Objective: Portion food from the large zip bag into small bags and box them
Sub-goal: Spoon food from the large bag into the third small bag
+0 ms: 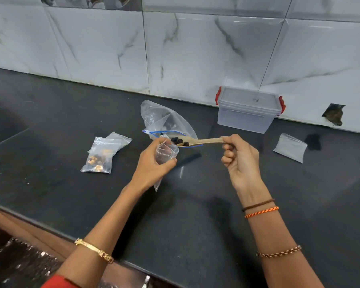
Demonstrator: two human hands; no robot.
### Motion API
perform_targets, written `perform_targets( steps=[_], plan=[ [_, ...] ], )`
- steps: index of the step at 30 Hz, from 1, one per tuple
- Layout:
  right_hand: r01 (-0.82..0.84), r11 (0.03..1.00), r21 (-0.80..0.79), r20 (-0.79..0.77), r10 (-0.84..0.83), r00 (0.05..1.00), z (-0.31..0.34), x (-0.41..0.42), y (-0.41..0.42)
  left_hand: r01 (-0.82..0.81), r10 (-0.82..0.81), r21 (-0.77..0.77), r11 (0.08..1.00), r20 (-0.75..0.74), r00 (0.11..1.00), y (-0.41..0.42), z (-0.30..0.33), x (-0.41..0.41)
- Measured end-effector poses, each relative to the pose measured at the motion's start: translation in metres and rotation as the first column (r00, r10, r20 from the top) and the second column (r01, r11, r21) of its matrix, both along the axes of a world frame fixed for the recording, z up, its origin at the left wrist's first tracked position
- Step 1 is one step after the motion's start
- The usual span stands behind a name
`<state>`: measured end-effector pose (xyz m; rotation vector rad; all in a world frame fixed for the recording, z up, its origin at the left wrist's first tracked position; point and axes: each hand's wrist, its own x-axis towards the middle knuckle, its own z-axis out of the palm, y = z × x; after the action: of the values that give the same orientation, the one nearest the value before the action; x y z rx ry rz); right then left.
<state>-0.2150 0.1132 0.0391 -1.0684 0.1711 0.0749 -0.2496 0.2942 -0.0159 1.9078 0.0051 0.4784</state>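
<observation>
Head view: right hand (240, 161) pinches the spoon (197, 141) handle, its long axis level, bowl pointing left over the small bag (166, 151) gripped by the left hand (154, 165) above the counter (195, 215).

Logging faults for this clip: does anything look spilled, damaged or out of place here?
No spill shows. One flaw: a broken patch in the wall tile right of the closed box, exposing dark material. Otherwise orderly: the right hand holds a loaded spoon at the small bag held by the left hand.
</observation>
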Motion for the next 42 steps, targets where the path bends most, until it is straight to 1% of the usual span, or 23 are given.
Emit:
perform_targets(
  steps=[3, 8, 11, 14, 16, 18, 19, 21, 23, 24, 25, 26, 27, 29, 30, 31, 32, 33, 34, 35, 36, 38, 42],
  plan=[
    [-0.002, 0.993, -0.121, 0.067, 0.01, 0.998, 0.0, -0.001, -0.003, 0.019, -0.017, 0.045, 0.999, -0.03, 0.999, -0.007, 0.0, 0.002],
    [0.017, 0.97, -0.243, 0.169, 0.026, 0.985, -0.006, -0.001, -0.001, 0.08, -0.075, 0.084, 0.993, -0.067, 0.995, -0.016, -0.002, 0.005],
    [0.009, 0.943, -0.333, 0.248, 0.079, 0.966, -0.017, -0.003, 0.005, 0.1, -0.091, 0.103, 0.99, -0.091, 0.992, -0.021, -0.005, 0.007],
    [0.007, 0.908, -0.419, 0.356, 0.157, 0.921, -0.03, -0.003, 0.008, 0.083, -0.076, 0.075, 0.994, -0.102, 0.992, -0.023, -0.004, 0.008],
    [0.071, 0.856, -0.512, 0.456, 0.201, 0.867, -0.038, -0.001, 0.007, 0.074, -0.067, 0.062, 0.995, -0.116, 0.991, -0.021, -0.003, 0.009],
    [0.143, 0.822, -0.552, 0.568, 0.245, 0.786, -0.044, 0.001, 0.006, 0.082, -0.075, 0.053, 0.995, -0.129, 0.989, -0.018, -0.003, 0.01],
    [0.175, 0.816, -0.552, 0.628, 0.268, 0.731, -0.046, 0.001, 0.006, 0.088, -0.081, 0.048, 0.995, -0.136, 0.987, -0.017, -0.003, 0.011],
    [0.247, 0.799, -0.548, 0.739, 0.323, 0.591, -0.05, 0.001, 0.003, 0.097, -0.092, 0.026, 0.995, -0.147, 0.985, -0.015, -0.003, 0.012],
    [0.319, 0.782, -0.536, 0.812, 0.374, 0.449, -0.051, 0.003, 0.0, 0.106, -0.104, 0.001, 0.994, -0.145, 0.984, -0.012, -0.004, 0.013],
    [0.332, 0.784, -0.525, 0.829, 0.382, 0.409, -0.053, 0.004, -0.002, 0.11, -0.11, -0.008, 0.994, -0.143, 0.984, -0.011, -0.005, 0.013],
    [0.323, 0.793, -0.517, 0.832, 0.375, 0.409, -0.054, 0.006, -0.003, 0.11, -0.111, -0.017, 0.994, -0.14, 0.984, -0.01, -0.006, 0.013],
    [0.288, 0.808, -0.514, 0.815, 0.355, 0.458, -0.055, 0.007, -0.005, 0.107, -0.11, -0.029, 0.994, -0.138, 0.984, -0.009, -0.007, 0.013],
    [0.226, 0.832, -0.507, 0.767, 0.317, 0.557, -0.056, 0.006, -0.005, 0.099, -0.104, -0.04, 0.994, -0.139, 0.985, -0.008, -0.007, 0.013],
    [0.091, 0.896, -0.435, 0.575, 0.199, 0.794, -0.057, 0.004, -0.001, 0.074, -0.079, -0.043, 0.996, -0.142, 0.987, -0.007, -0.007, 0.012],
    [0.046, 0.934, -0.354, 0.448, 0.126, 0.885, -0.057, 0.003, 0.0, 0.054, -0.059, -0.04, 0.998, -0.143, 0.988, -0.007, -0.006, 0.012],
    [0.016, 0.972, -0.235, 0.308, 0.059, 0.95, -0.055, 0.003, 0.001, 0.03, -0.036, -0.039, 0.999, -0.142, 0.989, -0.007, -0.005, 0.011],
    [0.01, 0.996, -0.09, 0.162, 0.005, 0.987, -0.052, 0.003, 0.001, 0.006, -0.011, -0.042, 0.999, -0.138, 0.99, -0.006, -0.004, 0.01],
    [0.025, 0.998, 0.05, 0.027, -0.026, 0.999, -0.049, 0.004, 0.001, -0.019, 0.012, -0.045, 0.999, -0.133, 0.991, -0.005, -0.004, 0.009],
    [0.052, 0.987, 0.152, -0.08, -0.04, 0.996, -0.048, 0.005, 0.0, -0.039, 0.033, -0.043, 0.998, -0.126, 0.991, -0.003, -0.003, 0.009],
    [0.074, 0.975, 0.209, -0.156, -0.041, 0.987, -0.048, 0.006, -0.001, -0.052, 0.048, -0.039, 0.998, -0.115, 0.992, -0.002, -0.001, 0.008],
    [0.083, 0.969, 0.232, -0.205, -0.035, 0.978, -0.048, 0.006, -0.001, -0.065, 0.061, -0.037, 0.997, -0.101, 0.993, 0.0, -0.001, 0.007],
    [0.082, 0.97, 0.229, -0.258, -0.02, 0.966, -0.049, 0.006, 0.003, -0.096, 0.094, -0.038, 0.995, -0.065, 0.994, 0.004, 0.003, 0.006],
    [0.059, 0.985, 0.161, -0.262, -0.015, 0.965, -0.046, 0.007, 0.016, -0.205, 0.204, 0.012, 0.979, 0.053, 0.977, 0.009, 0.008, 0.005]
  ],
)
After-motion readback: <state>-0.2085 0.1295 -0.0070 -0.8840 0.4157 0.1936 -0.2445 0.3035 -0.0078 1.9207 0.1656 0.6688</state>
